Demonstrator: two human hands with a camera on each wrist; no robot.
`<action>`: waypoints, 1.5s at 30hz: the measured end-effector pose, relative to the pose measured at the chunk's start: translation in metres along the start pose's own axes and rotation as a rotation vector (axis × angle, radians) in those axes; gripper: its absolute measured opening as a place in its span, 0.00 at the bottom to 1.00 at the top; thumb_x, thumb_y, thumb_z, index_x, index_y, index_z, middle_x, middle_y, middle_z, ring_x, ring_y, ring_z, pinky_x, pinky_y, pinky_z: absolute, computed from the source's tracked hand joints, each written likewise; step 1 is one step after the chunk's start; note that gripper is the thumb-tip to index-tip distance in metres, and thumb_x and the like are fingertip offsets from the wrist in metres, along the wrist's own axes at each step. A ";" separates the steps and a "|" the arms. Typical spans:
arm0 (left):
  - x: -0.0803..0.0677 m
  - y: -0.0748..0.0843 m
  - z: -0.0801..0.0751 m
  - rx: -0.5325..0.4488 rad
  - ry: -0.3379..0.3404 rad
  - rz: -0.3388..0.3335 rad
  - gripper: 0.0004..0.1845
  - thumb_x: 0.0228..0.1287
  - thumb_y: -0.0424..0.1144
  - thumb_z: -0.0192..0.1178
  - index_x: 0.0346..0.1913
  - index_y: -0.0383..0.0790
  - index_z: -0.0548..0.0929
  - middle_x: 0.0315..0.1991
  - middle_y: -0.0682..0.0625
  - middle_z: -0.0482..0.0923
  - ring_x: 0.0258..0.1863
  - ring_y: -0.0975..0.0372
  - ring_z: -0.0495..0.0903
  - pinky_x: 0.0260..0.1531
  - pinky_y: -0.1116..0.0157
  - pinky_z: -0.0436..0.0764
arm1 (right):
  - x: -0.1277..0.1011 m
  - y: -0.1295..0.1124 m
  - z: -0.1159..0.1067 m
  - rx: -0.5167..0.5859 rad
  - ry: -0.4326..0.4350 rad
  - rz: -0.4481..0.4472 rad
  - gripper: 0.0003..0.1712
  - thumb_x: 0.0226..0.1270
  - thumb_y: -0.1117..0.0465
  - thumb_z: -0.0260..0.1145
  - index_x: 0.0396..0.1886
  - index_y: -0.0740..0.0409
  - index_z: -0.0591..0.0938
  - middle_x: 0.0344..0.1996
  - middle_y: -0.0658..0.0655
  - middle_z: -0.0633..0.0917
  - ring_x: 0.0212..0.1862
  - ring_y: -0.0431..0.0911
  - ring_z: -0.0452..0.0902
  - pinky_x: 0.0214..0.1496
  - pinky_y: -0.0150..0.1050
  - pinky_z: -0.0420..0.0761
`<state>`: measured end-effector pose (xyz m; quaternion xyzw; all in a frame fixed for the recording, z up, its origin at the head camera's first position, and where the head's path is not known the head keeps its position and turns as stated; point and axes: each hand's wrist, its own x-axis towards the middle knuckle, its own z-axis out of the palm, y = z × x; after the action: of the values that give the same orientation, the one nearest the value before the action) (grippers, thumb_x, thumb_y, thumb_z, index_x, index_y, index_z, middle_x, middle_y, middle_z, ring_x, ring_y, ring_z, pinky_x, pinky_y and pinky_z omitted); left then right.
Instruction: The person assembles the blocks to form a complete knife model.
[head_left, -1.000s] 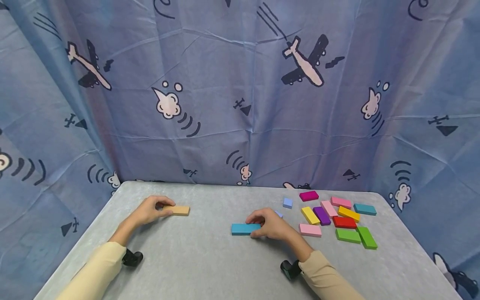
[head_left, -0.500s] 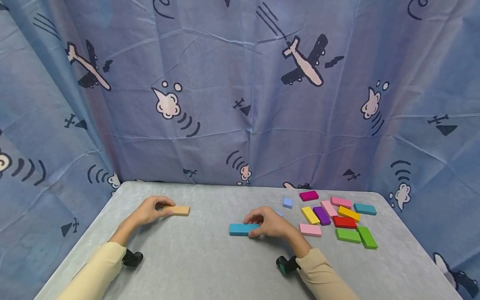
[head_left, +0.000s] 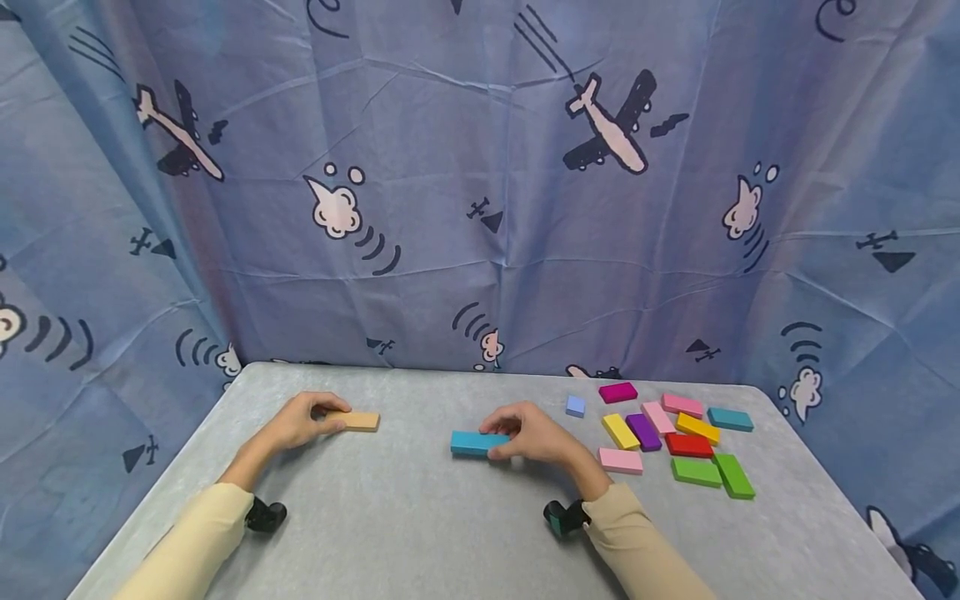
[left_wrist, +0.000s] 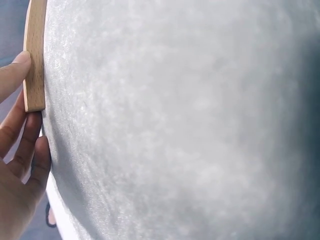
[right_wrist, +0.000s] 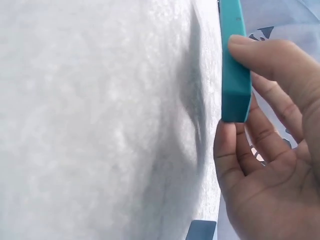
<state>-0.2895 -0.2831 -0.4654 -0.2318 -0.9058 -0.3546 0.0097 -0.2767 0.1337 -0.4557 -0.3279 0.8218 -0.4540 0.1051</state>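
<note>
My left hand pinches one end of a plain wooden block, which lies flat on the left part of the table. In the left wrist view the thumb presses along the side of this wooden block. Near the middle, my right hand grips the right end of a blue block between thumb and fingers. The right wrist view shows the same block looking teal, raised over the table with a shadow beside it. Its far end is out of that view.
To the right lie several coloured blocks, among them pink, yellow, purple, red and green. A small light-blue block sits behind the right hand. A printed curtain hangs behind the grey table.
My right hand has moved left and slightly away from me with the blue block, lifting it. It now covers another light-blue piece seen behind it earlier. The left hand has stayed still.
</note>
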 end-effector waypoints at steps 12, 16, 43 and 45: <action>0.001 -0.001 0.000 -0.021 0.015 0.041 0.11 0.55 0.34 0.67 0.42 0.38 0.85 0.39 0.50 0.82 0.40 0.56 0.78 0.41 0.54 0.74 | 0.021 -0.025 0.004 0.050 0.034 -0.016 0.18 0.48 0.74 0.73 0.42 0.69 0.83 0.37 0.64 0.83 0.39 0.61 0.76 0.41 0.49 0.74; 0.001 -0.002 0.000 -0.012 0.029 0.079 0.10 0.55 0.33 0.68 0.41 0.37 0.85 0.38 0.48 0.82 0.38 0.57 0.78 0.39 0.55 0.75 | 0.026 -0.041 0.007 0.061 0.035 -0.035 0.17 0.48 0.76 0.71 0.41 0.72 0.82 0.37 0.68 0.82 0.40 0.64 0.75 0.44 0.54 0.73; 0.004 -0.001 -0.002 -0.024 -0.002 0.013 0.11 0.55 0.33 0.68 0.42 0.38 0.85 0.39 0.48 0.82 0.40 0.55 0.78 0.42 0.55 0.74 | 0.088 -0.015 0.056 -0.011 0.117 0.051 0.17 0.41 0.72 0.77 0.36 0.61 0.86 0.31 0.52 0.84 0.36 0.47 0.77 0.42 0.36 0.75; 0.003 -0.001 -0.002 -0.019 0.002 0.007 0.10 0.55 0.33 0.68 0.42 0.38 0.85 0.39 0.49 0.82 0.40 0.55 0.78 0.42 0.56 0.74 | 0.091 -0.015 0.059 -0.020 0.115 0.057 0.17 0.40 0.72 0.77 0.35 0.60 0.86 0.30 0.51 0.84 0.35 0.45 0.77 0.41 0.36 0.75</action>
<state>-0.2930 -0.2838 -0.4644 -0.2348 -0.9015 -0.3633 0.0097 -0.3123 0.0308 -0.4654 -0.2788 0.8398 -0.4608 0.0675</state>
